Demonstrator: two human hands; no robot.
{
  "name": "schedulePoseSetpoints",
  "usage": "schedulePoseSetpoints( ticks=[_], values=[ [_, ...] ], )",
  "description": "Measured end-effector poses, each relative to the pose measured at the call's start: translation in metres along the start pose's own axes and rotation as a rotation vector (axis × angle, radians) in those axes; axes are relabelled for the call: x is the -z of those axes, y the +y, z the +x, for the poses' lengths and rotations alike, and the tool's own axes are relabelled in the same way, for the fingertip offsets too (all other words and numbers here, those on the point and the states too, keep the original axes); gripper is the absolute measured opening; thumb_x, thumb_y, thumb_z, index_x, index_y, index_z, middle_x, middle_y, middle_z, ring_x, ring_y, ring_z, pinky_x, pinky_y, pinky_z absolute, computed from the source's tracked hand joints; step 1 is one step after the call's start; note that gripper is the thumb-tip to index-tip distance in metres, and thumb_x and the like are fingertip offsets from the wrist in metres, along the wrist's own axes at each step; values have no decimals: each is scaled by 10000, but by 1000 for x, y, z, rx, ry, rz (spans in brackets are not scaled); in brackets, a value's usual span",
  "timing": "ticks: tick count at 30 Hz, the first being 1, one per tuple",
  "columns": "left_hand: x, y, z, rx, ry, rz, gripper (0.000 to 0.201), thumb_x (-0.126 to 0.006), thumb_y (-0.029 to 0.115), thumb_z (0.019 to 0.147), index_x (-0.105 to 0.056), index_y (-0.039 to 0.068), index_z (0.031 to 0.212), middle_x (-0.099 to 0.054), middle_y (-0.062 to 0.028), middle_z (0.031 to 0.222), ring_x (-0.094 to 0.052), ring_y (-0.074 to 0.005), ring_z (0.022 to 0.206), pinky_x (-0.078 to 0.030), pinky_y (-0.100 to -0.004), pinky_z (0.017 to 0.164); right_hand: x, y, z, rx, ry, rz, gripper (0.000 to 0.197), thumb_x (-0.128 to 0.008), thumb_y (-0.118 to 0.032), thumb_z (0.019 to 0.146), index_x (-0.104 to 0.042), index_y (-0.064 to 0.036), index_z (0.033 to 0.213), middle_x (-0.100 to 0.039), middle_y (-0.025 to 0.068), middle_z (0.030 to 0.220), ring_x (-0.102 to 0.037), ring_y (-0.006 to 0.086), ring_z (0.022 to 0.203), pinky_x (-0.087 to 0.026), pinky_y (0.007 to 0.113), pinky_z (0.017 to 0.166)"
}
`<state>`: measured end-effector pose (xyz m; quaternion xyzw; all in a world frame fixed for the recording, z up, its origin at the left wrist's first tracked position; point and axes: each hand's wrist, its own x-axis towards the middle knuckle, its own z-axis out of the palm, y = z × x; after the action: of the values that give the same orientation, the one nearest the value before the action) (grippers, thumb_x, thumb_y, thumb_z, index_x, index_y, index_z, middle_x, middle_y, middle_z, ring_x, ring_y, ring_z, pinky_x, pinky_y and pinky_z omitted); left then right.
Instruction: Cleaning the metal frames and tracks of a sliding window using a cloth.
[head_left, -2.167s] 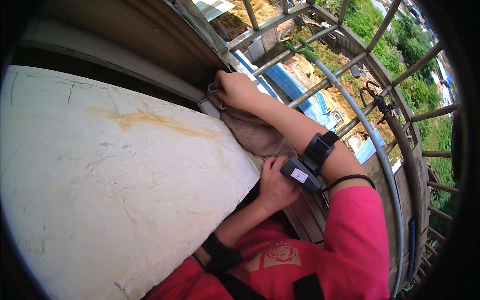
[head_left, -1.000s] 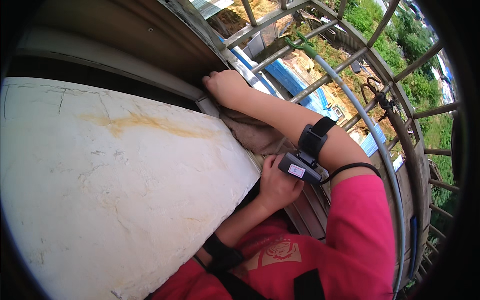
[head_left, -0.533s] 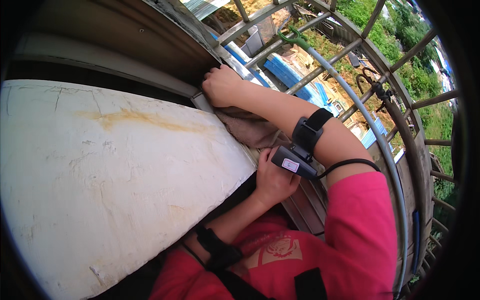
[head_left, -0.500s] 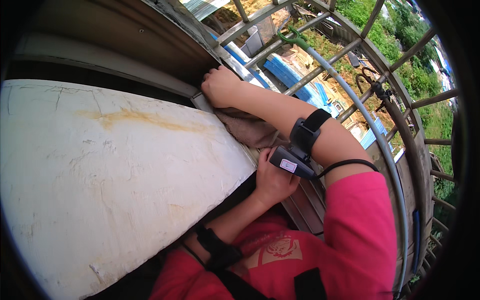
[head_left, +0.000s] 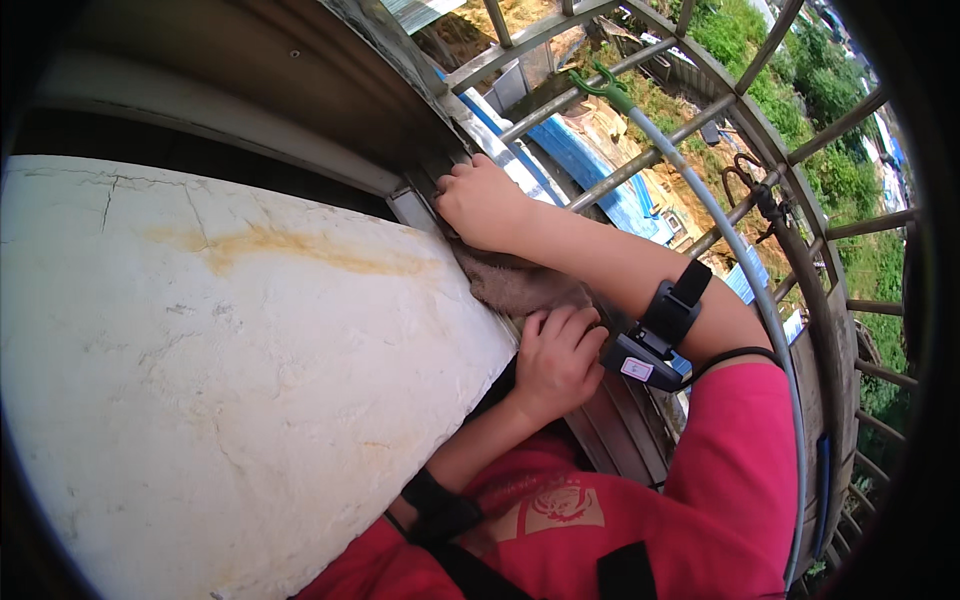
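A brown-grey cloth (head_left: 515, 287) lies bunched in the window frame, along the end of a white wall (head_left: 250, 380). My right hand (head_left: 487, 205) is closed on the upper part of the cloth, down in the corner where the metal window track (head_left: 415, 212) meets the dark pane. Its fingertips are partly hidden. Lower down, my left hand (head_left: 557, 365) has its fingers curled over the cloth's near end, beside the black device strapped to my right forearm.
Metal guard bars (head_left: 625, 170) curve round outside the window. A grey pole with a green hooked end (head_left: 700, 190) runs along them. A black hook-like piece (head_left: 765, 200) hangs on the bars. Below the cloth, the window track (head_left: 620, 425) continues past my left hand.
My right hand has slid a little right and down along the frame with the cloth. My left hand shows more fully now, its fingers bent at the cloth's lower end.
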<state>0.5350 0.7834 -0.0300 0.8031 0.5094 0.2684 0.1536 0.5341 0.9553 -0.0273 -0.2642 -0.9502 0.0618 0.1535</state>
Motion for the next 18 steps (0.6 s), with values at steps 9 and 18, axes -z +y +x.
schedulePoseSetpoints(
  ticks=[9,18],
  values=[
    [-1,0,-1,0,51,-6,378,-664,129,555,-583,78,921,-559,-66,973,-519,-271,924,-372,-417,795,2,-2,32,-301,24,187,93,-606,-98,640,-653,-79,717,-637,127,739,-641,262,727,-516,355,595],
    [-2,-3,-6,4,-19,38,262,-616,155,642,-603,111,899,-570,-72,911,-523,-257,892,-372,-441,820,-1,-1,55,-238,6,108,106,-583,-99,687,-666,-123,748,-649,93,783,-640,256,776,-520,351,623]
  ],
)
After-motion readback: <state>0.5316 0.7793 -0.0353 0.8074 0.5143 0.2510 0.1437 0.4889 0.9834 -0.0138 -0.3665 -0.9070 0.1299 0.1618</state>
